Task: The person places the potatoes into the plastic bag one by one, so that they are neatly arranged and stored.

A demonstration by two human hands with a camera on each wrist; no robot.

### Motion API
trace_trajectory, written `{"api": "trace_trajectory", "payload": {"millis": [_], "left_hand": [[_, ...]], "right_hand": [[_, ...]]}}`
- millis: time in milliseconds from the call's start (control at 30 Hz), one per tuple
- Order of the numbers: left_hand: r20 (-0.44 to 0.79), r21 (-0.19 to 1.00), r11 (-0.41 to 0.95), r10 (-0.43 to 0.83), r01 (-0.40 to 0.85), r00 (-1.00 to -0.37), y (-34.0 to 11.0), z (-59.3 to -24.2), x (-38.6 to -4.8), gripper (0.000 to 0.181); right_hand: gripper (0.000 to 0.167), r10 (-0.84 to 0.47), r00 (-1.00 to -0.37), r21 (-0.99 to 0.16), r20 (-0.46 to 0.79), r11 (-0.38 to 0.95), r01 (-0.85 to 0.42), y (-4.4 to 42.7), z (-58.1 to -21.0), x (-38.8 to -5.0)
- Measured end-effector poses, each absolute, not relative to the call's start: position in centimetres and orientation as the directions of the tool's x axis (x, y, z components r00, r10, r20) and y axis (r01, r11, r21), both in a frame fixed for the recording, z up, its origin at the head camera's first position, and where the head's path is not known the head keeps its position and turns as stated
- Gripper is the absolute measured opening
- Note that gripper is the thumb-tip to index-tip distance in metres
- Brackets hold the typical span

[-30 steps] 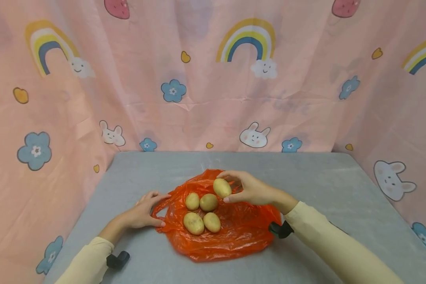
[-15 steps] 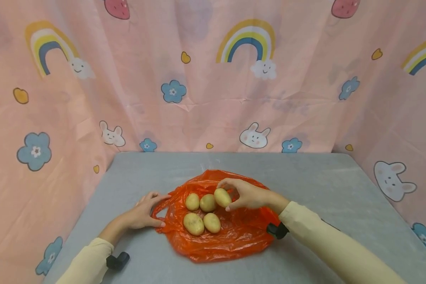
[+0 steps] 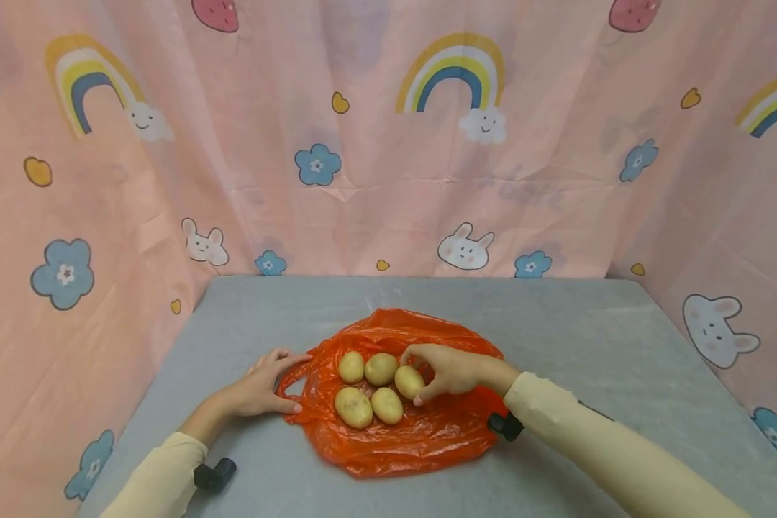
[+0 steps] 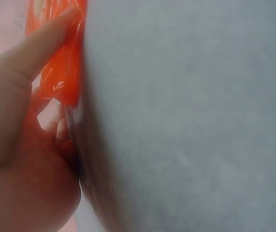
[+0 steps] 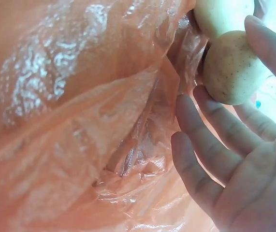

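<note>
Spread on the table is an orange-red plastic bag (image 3: 427,439) with its handle loop at the left. Several potatoes lie grouped on it, among them a potato (image 3: 353,407) at front left and another potato (image 3: 381,369) at the back. My right hand (image 3: 450,368) holds the rightmost potato (image 3: 410,383) between thumb and fingers, low beside the others; the right wrist view shows this potato (image 5: 233,67) with the thumb at its side and fingertips below. My left hand (image 3: 259,385) rests at the handle, thumb and fingers spread and touching the plastic (image 4: 63,72).
The grey table (image 3: 557,316) extends around the bag on all sides. A pink patterned curtain (image 3: 388,158) closes off the back and both sides. Each wrist wears a black camera mount, such as the left mount (image 3: 215,475).
My right hand has lowered the potato toward the front, from above the bag down beside the other potatoes. The left hand and the bag's handle have stayed in place.
</note>
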State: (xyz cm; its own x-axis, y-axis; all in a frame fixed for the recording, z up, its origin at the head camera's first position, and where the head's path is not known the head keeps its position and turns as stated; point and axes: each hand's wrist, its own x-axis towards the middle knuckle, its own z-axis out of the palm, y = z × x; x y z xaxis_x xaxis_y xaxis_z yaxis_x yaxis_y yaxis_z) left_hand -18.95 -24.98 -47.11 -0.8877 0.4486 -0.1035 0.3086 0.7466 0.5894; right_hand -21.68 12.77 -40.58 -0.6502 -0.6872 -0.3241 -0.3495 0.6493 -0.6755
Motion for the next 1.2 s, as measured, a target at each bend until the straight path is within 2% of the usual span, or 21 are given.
{"api": "trace_trajectory", "payload": {"millis": [300, 633, 867, 1200], "left_hand": [[-0.103, 0.592, 0.745, 0.449, 0.308, -0.887, -24.81, -46.91, -18.93, 0.084], [-0.098, 0.603, 0.733, 0.459, 0.314, -0.883, -24.55, -46.27, -18.74, 0.084], [-0.120, 0.609, 0.738, 0.449, 0.292, -0.885, -24.69, -46.36, -18.84, 0.085], [-0.106, 0.597, 0.740, 0.456, 0.310, -0.884, -24.91, -46.96, -18.94, 0.084]], "right_hand": [[0.046, -0.678, -0.657, -0.636, -0.329, 0.673, -0.376, 12.66, -40.67, -21.63], [0.043, -0.634, -0.688, -0.608, -0.354, 0.715, -0.346, 12.23, -41.24, -21.38], [0.048, -0.636, -0.690, -0.616, -0.344, 0.708, -0.345, 12.21, -41.45, -21.14], [0.048, -0.684, -0.655, -0.655, -0.321, 0.660, -0.369, 12.74, -41.43, -21.14]]}}
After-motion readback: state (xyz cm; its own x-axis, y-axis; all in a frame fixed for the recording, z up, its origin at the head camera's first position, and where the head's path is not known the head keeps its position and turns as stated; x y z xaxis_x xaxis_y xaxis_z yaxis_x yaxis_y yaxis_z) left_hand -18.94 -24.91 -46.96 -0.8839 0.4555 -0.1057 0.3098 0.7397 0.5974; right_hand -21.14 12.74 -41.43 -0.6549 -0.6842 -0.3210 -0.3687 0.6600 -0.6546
